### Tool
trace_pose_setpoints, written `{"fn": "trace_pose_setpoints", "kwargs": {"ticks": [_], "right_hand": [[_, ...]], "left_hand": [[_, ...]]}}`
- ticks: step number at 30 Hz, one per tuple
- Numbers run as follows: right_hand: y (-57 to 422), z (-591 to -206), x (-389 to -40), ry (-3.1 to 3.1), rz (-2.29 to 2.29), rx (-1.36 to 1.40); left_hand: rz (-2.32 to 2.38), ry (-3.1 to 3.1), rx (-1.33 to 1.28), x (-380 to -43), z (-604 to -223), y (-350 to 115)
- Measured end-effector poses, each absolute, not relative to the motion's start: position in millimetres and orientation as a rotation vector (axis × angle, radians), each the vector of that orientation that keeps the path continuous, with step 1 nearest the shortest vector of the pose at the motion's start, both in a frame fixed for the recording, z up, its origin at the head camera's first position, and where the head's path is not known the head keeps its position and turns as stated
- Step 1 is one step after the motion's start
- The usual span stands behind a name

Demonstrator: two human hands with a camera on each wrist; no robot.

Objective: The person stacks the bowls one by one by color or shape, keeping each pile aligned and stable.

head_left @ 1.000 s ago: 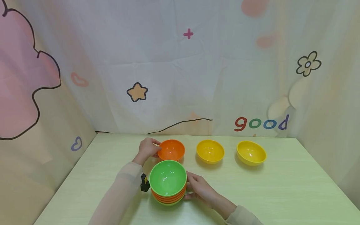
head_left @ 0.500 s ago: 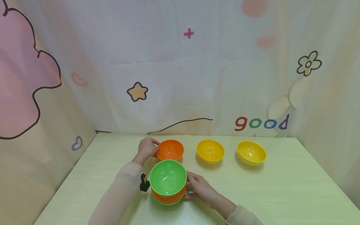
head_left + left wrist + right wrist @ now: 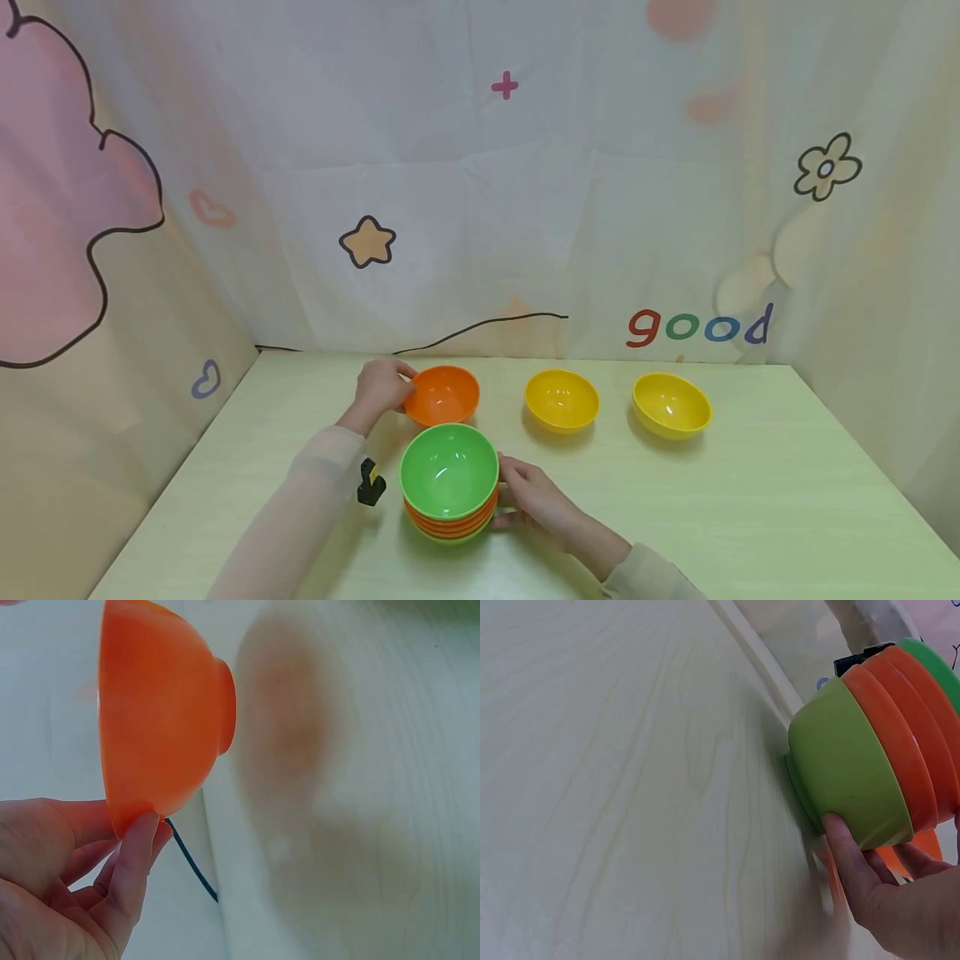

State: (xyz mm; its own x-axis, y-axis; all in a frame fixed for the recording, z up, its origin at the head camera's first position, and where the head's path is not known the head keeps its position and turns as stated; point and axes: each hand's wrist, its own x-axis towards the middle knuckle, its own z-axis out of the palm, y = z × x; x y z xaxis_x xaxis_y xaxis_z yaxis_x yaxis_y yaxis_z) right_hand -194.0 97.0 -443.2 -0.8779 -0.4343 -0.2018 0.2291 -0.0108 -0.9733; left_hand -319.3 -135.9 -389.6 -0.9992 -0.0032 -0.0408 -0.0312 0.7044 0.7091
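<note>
My left hand [image 3: 381, 386] pinches the left rim of an orange bowl [image 3: 444, 396] between thumb and fingers. The left wrist view shows that bowl [image 3: 157, 712] raised off the table, its shadow apart from its foot. Nearer to me stands a stack: a bright green bowl [image 3: 450, 471] on top, orange bowls [image 3: 453, 527] beneath, and a green bowl [image 3: 847, 765] at the bottom. My right hand [image 3: 538, 502] holds the stack's right side, with fingertips against the bottom bowl in the right wrist view. The stack hides the orange bowl's lower front in the head view.
Two yellow bowls, one in the middle [image 3: 561, 402] and one farther right [image 3: 671, 406], sit upright towards the back of the pale table [image 3: 750, 500]. Behind it hangs a printed curtain [image 3: 465, 208]. A small black piece [image 3: 371, 483] is at the left sleeve.
My left hand and the orange bowl have shifted left and slightly towards the back. The right hand and the stack stay in place.
</note>
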Motion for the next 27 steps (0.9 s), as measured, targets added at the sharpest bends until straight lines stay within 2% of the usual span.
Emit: {"fn": "trace_pose_setpoints", "kwargs": {"ticks": [27], "right_hand": [[98.9, -442.7, -194.5, 1.805, -1.930, -0.223]], "left_hand": [[1.048, 2.882, 0.045, -316.7, -350.1, -153.5]]}}
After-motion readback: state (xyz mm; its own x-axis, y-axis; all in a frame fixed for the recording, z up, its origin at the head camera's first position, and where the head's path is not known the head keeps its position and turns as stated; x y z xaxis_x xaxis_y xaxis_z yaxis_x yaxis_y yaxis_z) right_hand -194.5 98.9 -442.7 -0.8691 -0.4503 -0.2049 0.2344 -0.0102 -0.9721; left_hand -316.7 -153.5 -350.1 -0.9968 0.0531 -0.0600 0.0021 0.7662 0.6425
